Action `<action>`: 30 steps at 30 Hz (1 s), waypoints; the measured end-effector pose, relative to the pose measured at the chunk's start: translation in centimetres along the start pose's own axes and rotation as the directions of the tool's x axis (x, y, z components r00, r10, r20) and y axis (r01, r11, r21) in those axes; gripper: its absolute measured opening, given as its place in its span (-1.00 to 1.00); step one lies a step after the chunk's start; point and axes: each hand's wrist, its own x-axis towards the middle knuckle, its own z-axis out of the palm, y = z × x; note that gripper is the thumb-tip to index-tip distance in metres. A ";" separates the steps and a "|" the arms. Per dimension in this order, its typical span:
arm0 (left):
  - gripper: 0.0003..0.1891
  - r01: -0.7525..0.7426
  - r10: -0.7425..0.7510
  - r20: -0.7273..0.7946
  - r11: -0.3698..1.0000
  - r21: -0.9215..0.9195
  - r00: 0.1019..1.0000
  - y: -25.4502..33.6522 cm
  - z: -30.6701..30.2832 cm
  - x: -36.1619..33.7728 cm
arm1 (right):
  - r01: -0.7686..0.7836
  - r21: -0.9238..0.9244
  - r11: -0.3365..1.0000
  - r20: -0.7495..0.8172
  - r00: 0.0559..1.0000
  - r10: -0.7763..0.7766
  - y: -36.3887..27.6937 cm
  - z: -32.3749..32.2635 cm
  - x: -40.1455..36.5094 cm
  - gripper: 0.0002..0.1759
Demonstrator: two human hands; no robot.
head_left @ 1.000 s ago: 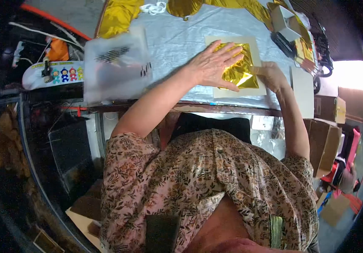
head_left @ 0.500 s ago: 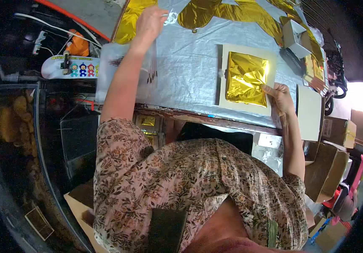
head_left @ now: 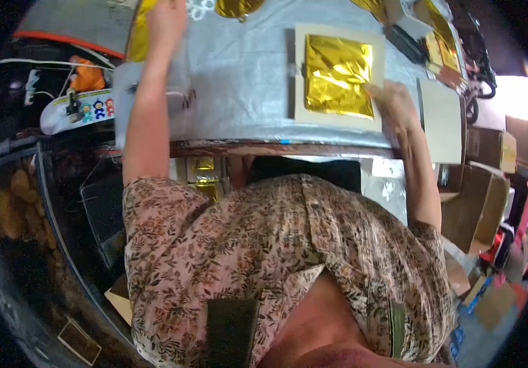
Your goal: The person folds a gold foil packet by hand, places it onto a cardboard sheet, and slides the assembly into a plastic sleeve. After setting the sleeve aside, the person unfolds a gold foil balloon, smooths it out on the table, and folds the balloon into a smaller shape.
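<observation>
On the silver-covered table [head_left: 239,86] lies a pale card [head_left: 337,119] with a folded gold foil packet [head_left: 339,73] on top. My right hand [head_left: 396,104] is at the card's right edge, its thumb at the packet's lower right; it holds the card. My left hand [head_left: 167,18] is at the top edge of the view, partly cut off and blurred, so its fingers are hidden. Clear plastic rings [head_left: 200,8] lie just right of it, beside a piece of gold foil [head_left: 238,6].
A black case [head_left: 407,44] and a yellow box [head_left: 440,52] lie at the back right. Another pale board [head_left: 440,119] is at the table's right edge. Cardboard boxes [head_left: 469,208] stand right of my body. A white skateboard deck [head_left: 89,110] is at the left.
The view has shifted, so the table sits higher in it. My left hand has moved left of the plastic rings, which now lie apart from it. My right hand stays at the card.
</observation>
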 end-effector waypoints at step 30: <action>-0.85 -0.161 0.163 0.180 0.987 -0.025 0.970 23.4 -3.6 -10.2 | 0.091 0.394 0.915 0.166 0.972 -0.169 3.1 0.7 -2.6 -0.84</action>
